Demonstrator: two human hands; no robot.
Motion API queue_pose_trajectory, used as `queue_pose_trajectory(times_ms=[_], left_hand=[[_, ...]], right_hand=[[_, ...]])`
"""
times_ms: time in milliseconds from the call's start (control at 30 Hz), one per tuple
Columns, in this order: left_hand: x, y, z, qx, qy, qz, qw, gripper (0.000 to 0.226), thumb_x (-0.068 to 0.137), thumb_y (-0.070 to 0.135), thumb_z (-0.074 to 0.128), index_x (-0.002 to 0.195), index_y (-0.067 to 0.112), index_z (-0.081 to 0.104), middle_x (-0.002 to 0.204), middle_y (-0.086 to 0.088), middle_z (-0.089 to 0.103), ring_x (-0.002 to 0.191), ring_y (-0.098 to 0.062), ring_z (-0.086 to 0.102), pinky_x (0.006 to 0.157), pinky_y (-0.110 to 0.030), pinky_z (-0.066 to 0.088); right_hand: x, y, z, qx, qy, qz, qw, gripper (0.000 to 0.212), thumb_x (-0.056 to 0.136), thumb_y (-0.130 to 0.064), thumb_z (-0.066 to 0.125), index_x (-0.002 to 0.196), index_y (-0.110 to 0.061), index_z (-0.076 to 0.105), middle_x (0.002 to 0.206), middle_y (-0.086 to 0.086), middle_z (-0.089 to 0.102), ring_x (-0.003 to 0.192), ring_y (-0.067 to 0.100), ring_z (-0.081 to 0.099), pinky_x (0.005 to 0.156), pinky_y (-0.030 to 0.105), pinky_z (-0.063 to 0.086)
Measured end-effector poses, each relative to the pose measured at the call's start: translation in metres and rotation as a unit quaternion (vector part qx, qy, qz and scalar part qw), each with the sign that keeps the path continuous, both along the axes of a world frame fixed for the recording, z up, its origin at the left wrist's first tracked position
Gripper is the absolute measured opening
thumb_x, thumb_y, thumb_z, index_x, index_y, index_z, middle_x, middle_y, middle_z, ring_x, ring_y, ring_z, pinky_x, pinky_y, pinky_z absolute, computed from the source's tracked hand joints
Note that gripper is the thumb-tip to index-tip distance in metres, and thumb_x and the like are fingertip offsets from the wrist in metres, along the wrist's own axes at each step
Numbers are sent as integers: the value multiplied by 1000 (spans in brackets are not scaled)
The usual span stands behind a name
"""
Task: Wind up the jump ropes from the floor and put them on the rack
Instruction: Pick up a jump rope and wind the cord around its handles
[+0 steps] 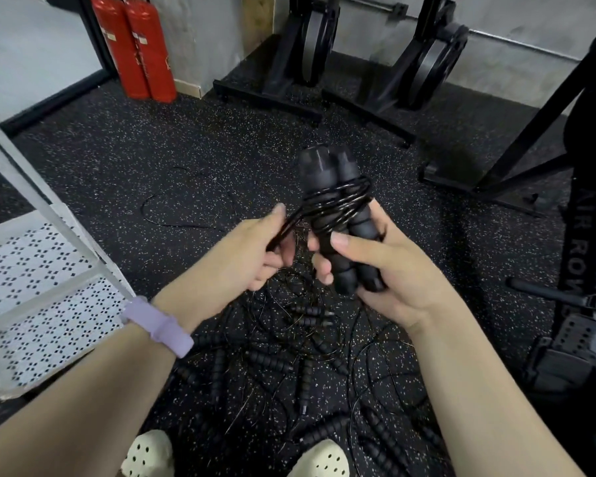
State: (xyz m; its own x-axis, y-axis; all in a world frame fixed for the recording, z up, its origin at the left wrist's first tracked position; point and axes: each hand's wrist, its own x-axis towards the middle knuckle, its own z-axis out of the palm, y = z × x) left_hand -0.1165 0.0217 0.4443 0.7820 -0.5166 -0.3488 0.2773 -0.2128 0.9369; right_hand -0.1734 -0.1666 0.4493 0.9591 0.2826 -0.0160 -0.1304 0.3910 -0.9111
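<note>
**Jump rope half wound in both hands above the pile**

Jump rope handles, two black ribbed foam grips (341, 215) held side by side and pointing up and away, sit in the right hand (386, 270). Its thumb lies across the front of the grips and its fingers curl round them from behind. Several turns of thin black glossy cord (341, 197) wrap the upper half of the pair. From those turns the cord runs down-left into the left hand (248, 249), which pinches it between thumb and curled fingers, just beside the grips. A lilac wristband (159, 325) circles the left wrist.

Below the hands, on the black speckled rubber floor (117, 160), lies a tangle of more black jump ropes (289, 366), their ribbed handles and loose cords crossing one another. One cord loops away across the floor to the upper left of the hands. Two cream perforated clogs (148, 452) show at the bottom edge, touching the pile's near side.

At left stands a white perforated metal rack (49, 304), its shelves bare where visible. Two red fire extinguishers (135, 46) stand against the far wall. Black exercise machines (427, 63) line the back and right side.
</note>
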Motion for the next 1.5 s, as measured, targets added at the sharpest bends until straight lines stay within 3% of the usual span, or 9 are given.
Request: queue_pose_trajectory(times_ms=[200,333,500,567,667,867,1000,1233,1500], left_hand=[[-1,6,-13,218,-261,-29,940,39,109,37,39,85,24,67,52,10,47,44,-7,36,49,-29,31],[-4,8,-16,274,-278,-9,921,32,108,39,41,91,23,63,54,7,54,42,-8,41,44,-24,34],[-11,13,-11,378,-411,-20,829,42,106,49,40,78,22,57,53,3,54,47,-15,53,47,-29,39],[-13,14,-7,378,-498,-39,779,41,106,51,35,80,26,56,55,7,52,51,-14,53,53,-32,46],[-13,16,-3,378,-556,-69,737,41,103,55,30,82,28,54,59,10,48,55,-14,51,55,-34,48],[-2,29,1,326,-415,-98,844,40,83,72,59,77,32,62,70,13,65,74,-3,64,73,-34,54],[1,30,4,206,-249,-139,936,49,66,69,75,70,20,67,54,12,56,48,-2,44,54,-26,35],[0,22,6,-67,-34,-165,983,48,88,61,66,66,20,58,60,4,55,52,-11,50,56,-19,45],[-2,11,4,-88,95,-66,989,28,93,38,63,71,21,68,64,7,66,59,-7,65,73,-31,46]], right_hand=[[4,2,-14,-116,36,-91,988,55,89,4,73,135,-17,54,100,17,69,75,27,62,67,40,53],[5,0,-19,-158,71,-177,969,62,89,6,73,140,-22,51,99,13,72,74,28,63,63,36,55],[10,-11,-26,-297,65,-288,908,64,88,5,74,130,-38,54,108,0,73,85,18,68,73,33,57],[9,-9,-29,-418,43,-248,873,65,86,2,76,126,-43,52,112,-10,72,96,12,70,83,33,56],[6,3,-29,-499,65,-103,858,69,86,1,76,123,-50,49,107,-13,67,77,12,68,63,29,54],[4,14,-20,-575,67,146,802,90,80,-2,81,146,-53,44,98,-2,75,67,13,69,67,34,61],[-6,10,-6,-447,66,273,849,61,83,-2,83,130,-33,59,83,4,77,67,18,71,65,38,58],[-18,10,16,-177,34,304,935,48,87,20,64,124,-9,56,93,22,67,70,26,62,64,36,54],[-18,9,8,-141,67,195,968,47,87,4,71,127,5,47,91,22,68,66,25,61,65,37,50]])
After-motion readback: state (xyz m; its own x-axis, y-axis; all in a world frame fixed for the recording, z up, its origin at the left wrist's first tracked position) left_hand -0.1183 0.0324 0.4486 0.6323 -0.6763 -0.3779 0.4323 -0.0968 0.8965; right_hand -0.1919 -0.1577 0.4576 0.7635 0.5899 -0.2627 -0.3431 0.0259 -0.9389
